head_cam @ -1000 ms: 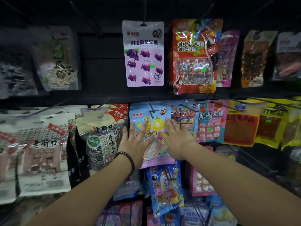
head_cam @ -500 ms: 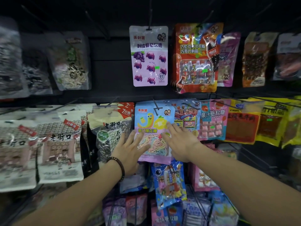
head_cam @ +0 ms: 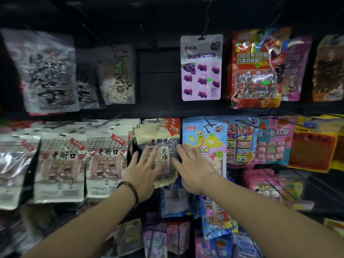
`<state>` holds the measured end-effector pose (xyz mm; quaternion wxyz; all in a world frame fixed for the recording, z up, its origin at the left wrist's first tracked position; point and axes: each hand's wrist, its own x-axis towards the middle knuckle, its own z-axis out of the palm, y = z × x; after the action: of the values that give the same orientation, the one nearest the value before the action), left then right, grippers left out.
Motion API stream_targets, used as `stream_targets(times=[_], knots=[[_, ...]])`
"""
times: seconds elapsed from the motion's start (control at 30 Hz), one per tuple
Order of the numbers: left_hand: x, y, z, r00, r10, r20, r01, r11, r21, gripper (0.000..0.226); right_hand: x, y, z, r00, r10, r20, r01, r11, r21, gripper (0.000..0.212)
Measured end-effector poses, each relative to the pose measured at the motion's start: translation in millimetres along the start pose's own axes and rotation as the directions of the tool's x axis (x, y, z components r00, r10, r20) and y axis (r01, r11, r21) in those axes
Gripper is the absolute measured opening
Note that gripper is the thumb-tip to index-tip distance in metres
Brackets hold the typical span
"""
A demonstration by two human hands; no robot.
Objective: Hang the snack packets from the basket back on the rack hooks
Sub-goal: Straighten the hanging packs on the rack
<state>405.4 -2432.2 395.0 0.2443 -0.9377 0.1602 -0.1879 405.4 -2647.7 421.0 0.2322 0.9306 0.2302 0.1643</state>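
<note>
Two spread palms, gripping nothing — left hand (head_cam: 144,172) flat on the hung seed packet (head_cam: 160,136) just left of the blue candy packet (head_cam: 204,138), right hand (head_cam: 193,170) at that packet's left edge — likely straightening the row.

Ref = seed pkt (head_cam: 160,140), mid row. L hand (head_cam: 144,172) in front of its lower half. R hand (head_cam: 193,168) at its R edge, overlapping worm-candy pkt (head_cam: 204,138) just R of ref. Grape gummy pkt (head_cam: 201,67) up-R of ref, row above. Two 老街口 pkts (head_cam: 106,161) just L of ref.
</note>
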Motion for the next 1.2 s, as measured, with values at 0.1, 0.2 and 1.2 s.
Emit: stream_targets(times=[0.1,0.2,1.2], knots=[[7,-10,6,0.997,-0.072,-0.015,0.070,0.991,-0.110,0.098,28,-4,-7,0.999,0.018,-0.033,-0.018,1.000,0.000,0.089],[20,-16,14,0.993,-0.121,0.000,0.119,0.970,-0.214,0.106,51,-6,-7,0.999,0.038,-0.027,-0.038,0.999,0.003,0.094],[-41,-65,16,0.930,-0.026,-0.367,-0.017,0.994,-0.112,0.033,52,-61,-53,0.971,-0.101,-0.216,0.123,0.989,0.087,0.047]])
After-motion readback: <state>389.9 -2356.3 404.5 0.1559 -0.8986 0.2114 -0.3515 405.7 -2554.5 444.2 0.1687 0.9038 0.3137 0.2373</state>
